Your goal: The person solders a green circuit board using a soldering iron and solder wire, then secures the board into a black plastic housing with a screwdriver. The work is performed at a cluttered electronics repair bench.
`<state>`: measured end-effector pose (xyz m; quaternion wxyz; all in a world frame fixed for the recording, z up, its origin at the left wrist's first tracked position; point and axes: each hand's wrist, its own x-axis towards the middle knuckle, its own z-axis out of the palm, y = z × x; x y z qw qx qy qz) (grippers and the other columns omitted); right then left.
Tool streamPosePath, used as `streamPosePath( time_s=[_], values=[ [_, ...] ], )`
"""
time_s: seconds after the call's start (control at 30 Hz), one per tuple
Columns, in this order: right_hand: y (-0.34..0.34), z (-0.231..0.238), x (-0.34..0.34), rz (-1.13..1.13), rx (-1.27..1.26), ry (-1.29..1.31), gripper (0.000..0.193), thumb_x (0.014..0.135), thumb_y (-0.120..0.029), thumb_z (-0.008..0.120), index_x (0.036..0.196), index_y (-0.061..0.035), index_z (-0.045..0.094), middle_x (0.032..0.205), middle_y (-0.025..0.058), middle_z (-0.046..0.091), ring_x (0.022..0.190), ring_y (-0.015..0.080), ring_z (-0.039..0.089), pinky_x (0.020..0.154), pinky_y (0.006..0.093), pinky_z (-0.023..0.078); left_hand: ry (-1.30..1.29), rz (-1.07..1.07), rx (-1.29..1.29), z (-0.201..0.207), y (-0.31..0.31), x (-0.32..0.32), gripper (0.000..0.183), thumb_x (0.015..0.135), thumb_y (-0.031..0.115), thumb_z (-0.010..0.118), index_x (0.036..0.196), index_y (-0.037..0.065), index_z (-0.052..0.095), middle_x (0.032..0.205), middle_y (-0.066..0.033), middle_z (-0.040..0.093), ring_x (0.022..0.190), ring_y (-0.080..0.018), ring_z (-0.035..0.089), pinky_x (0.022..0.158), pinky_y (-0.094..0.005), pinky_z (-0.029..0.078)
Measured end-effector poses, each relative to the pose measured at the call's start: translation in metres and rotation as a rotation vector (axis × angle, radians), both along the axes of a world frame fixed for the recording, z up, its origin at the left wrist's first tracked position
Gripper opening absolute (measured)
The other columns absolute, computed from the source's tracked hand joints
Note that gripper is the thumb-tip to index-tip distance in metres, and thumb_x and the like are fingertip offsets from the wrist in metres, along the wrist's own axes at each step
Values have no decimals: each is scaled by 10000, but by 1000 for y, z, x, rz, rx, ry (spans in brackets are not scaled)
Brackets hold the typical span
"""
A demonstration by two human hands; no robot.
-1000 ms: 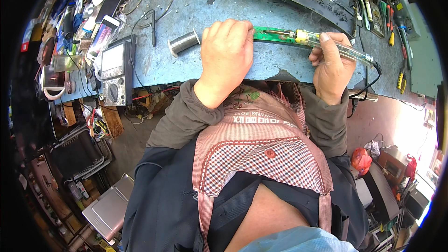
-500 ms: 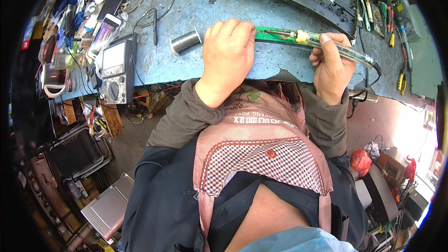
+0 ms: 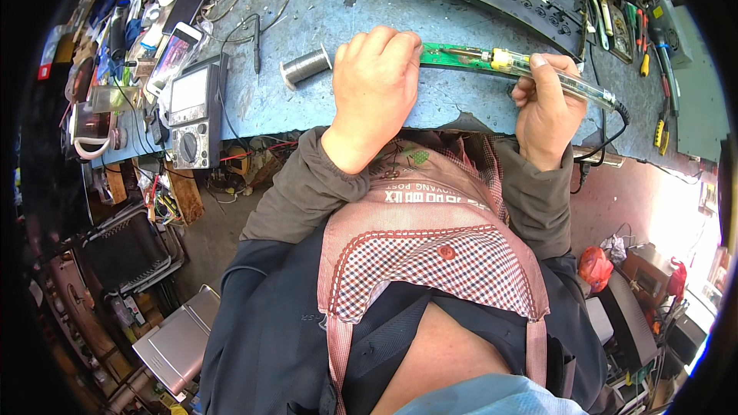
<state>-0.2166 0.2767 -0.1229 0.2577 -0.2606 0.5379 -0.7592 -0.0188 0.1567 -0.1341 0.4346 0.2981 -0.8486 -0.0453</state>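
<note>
**finding: iron aimed at the hand on the board**

we find the green board (image 3: 446, 61) over the bench (image 3: 323, 23), its left end under the left hand (image 3: 374, 69) and the iron (image 3: 501, 60) laid along it from the right. the left hand is closed over that end, gripping it as far as we can judge; its fingertips are hidden, so we cannot tell how firm the hold is. the right hand (image 3: 550, 107) is wrapped round the iron's clear handle, thumb on top.

our chief concern is a burn. the iron's metal shaft points at the left fingers and ends near them; we cannot see whether it is hot, but a push too far or a slip along the board would bring it to the skin. second, the board is narrow and visibly held at one end only, so pressure from the iron could twist it and send the tip astray. lingering heat could, in our judgement, lift copper.

we also note the cord (image 3: 624, 117), looped down past the bench's near edge: if it snagged, it would drag the handle aside. the spool (image 3: 305, 68) lies on its side just beside the left hand, where a knock could set it rolling.
</note>
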Motion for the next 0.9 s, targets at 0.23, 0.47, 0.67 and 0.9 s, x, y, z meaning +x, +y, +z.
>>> streamPosePath(
  time_s=[0.23,0.47,0.67,0.9],
  values=[
    [-1,0,0,32,-2,5,128,1002,-132,770,1016,-28,696,746,36,681,605,98,609,559,240,458,-32,-1,-1,1,0,-1,108,875,105,795,955,137,729,884,-37,658,812,-300,634,719,-447,468],
    [0,-1,-1,44,2,27,126,1006,-132,767,1022,-28,697,747,32,683,606,97,607,561,241,449,-3,2,12,-4,-2,-1,109,872,114,803,950,134,730,883,-41,659,813,-293,639,712,-448,465],
    [1,-1,-2,48,2,31,132,1005,-135,770,1026,-27,699,755,32,687,611,96,611,565,240,453,-32,-6,7,-2,-2,-1,108,870,112,803,948,134,731,876,-39,658,816,-291,638,713,-447,465],
    [1,-2,-2,56,-5,33,134,1006,-135,770,1032,-24,698,763,33,689,619,96,617,568,240,457,-49,-15,3,-1,-1,0,104,863,109,802,937,144,738,868,-29,649,816,-291,628,715,-450,459]
  ],
)
